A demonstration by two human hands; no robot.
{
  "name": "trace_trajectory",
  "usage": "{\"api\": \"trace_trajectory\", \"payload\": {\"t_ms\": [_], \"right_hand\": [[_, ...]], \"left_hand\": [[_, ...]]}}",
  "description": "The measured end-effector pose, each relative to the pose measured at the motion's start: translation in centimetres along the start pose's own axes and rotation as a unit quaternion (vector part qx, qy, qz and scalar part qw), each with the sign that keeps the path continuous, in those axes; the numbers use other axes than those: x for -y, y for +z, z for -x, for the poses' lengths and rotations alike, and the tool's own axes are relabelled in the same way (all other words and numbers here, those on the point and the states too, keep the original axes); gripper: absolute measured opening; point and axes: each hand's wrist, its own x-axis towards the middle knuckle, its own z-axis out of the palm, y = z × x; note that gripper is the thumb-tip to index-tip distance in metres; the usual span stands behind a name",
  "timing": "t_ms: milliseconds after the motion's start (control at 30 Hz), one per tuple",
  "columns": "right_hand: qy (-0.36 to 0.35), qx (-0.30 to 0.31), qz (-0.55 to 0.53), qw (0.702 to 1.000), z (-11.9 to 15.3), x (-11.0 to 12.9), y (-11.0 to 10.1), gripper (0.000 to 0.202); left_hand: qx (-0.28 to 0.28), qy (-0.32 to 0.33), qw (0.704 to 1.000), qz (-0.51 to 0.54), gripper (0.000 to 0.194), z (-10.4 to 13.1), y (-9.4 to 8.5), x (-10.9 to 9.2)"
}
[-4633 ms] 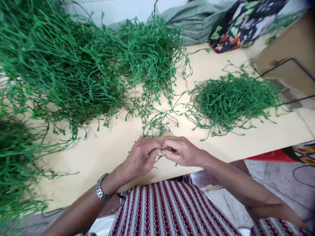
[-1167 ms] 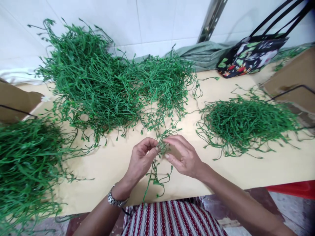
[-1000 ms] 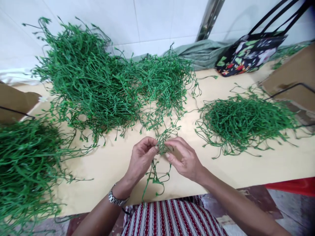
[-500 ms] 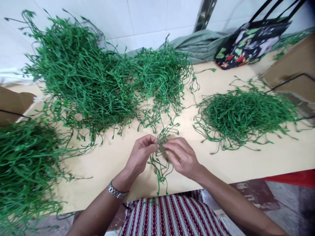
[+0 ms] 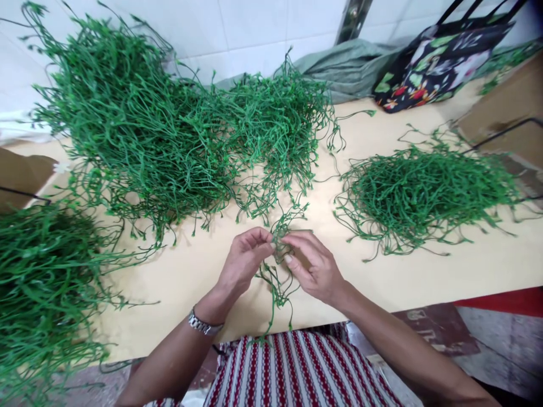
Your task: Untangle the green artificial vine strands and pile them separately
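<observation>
Near the table's front edge, my left hand [image 5: 246,261] pinches thin green stems [image 5: 280,234] between thumb and fingertips. My right hand [image 5: 316,265] is just to the right, its thumb and index finger curled round the same small tangle of stems, fingertips close to my left hand's. Loose stem ends [image 5: 278,288] hang below both hands towards the striped cloth. Behind them rises a large heap of green plastic-looking stems [image 5: 136,124], joined to a smaller heap [image 5: 275,118]. Exactly what lies between the right fingertips is partly hidden.
Another green pile [image 5: 428,192] lies on the right of the table [image 5: 182,294], and one more [image 5: 38,271] at the left. Cardboard boxes [image 5: 504,107] stand at both sides. A flowered bag [image 5: 436,68] leans at the back beside green cloth [image 5: 348,65].
My right thumb and index finger have parted slightly around the stems. The hanging stem ends have shifted a little, and the whole view has moved slightly.
</observation>
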Motion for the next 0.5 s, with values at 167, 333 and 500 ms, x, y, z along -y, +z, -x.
{"api": "trace_trajectory", "payload": {"t_ms": [167,333,500], "right_hand": [[0.021,0.028,-0.041,0.999,-0.20,0.10,0.04,0.030],[0.013,-0.001,-0.017,1.000,-0.25,-0.08,0.05,0.022],[0.005,-0.008,-0.012,1.000,-0.23,-0.32,0.18,0.016]], "left_hand": [[-0.005,0.003,1.000,0.001,0.007,0.05,0.20,-0.10],[-0.005,0.002,1.000,0.009,0.007,0.07,0.40,-0.01],[0.005,0.006,1.000,0.009,0.006,0.07,0.51,0.14]]}}
